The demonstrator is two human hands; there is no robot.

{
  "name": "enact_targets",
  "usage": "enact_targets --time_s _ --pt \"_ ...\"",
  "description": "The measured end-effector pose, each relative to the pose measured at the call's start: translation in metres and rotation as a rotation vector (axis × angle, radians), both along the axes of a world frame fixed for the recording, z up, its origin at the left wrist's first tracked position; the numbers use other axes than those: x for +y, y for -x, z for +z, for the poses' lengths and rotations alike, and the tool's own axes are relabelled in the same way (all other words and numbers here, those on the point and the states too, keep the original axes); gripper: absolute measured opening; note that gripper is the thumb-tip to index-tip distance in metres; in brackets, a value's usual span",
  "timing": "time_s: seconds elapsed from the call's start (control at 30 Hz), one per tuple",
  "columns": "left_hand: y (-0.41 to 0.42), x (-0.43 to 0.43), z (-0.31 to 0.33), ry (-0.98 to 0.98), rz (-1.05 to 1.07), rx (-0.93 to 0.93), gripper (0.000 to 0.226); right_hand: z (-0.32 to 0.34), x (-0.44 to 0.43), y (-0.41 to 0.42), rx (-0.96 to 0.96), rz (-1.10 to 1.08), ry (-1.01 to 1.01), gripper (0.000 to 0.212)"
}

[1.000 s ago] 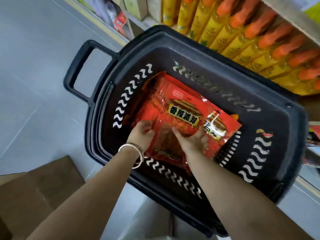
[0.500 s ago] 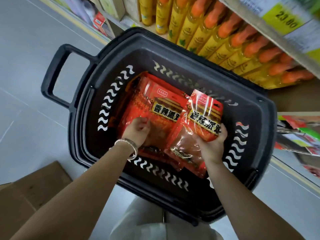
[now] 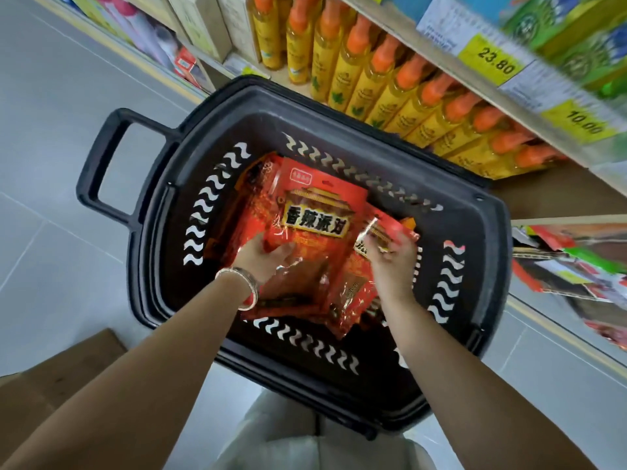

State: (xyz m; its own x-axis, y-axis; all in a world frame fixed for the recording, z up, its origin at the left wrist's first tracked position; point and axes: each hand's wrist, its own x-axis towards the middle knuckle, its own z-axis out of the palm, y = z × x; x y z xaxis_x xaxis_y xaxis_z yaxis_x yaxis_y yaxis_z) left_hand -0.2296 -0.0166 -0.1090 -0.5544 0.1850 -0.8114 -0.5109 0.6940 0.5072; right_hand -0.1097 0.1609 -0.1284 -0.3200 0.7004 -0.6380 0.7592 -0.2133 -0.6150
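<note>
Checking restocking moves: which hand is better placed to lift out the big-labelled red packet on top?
Left. The left hand grips the top red packet at its left side, so it could probably lift straight away; the right hand pinches a second packet beside it in the basket.

Grey floor tiles (image 3: pixel 51 198) spread beneath a black basket (image 3: pixel 339 130), whose handle (image 3: pixel 98 164) points away from the shelving. In the basket lies a heap of red snack packets (image 3: pixel 315 212) (glossy, yellow-labelled), overlapping one another. Just past the basket's far rim, a brown shelf board (image 3: pixel 559 195) carries a row of yellow bottles (image 3: pixel 390 93) with orange caps. Near the basket's near-left corner, a cardboard box (image 3: pixel 61 374) rests on the floor.
</note>
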Motion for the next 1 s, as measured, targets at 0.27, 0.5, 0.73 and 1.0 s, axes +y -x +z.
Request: enact_targets --time_s 0.27,0.5,0.73,1.0 --pt "0.0 -0.013 -0.016 0.096 -0.025 -0.007 0.028 -0.047 0.02 -0.03 -0.253 0.012 -0.051 0.025" --pt "-0.014 0.002 0.019 0.058 -0.066 0.03 0.038 -0.004 0.005 -0.034 -0.14 0.079 -0.022 0.014" --pt "-0.036 0.012 0.086 0.045 -0.119 0.169 0.065 0.085 0.006 -0.071 0.038 0.027 -0.203 0.038" --pt "-0.085 0.04 0.169 -0.262 -0.095 0.368 0.018 0.196 0.022 -0.147 0.338 -0.087 -0.434 0.044"
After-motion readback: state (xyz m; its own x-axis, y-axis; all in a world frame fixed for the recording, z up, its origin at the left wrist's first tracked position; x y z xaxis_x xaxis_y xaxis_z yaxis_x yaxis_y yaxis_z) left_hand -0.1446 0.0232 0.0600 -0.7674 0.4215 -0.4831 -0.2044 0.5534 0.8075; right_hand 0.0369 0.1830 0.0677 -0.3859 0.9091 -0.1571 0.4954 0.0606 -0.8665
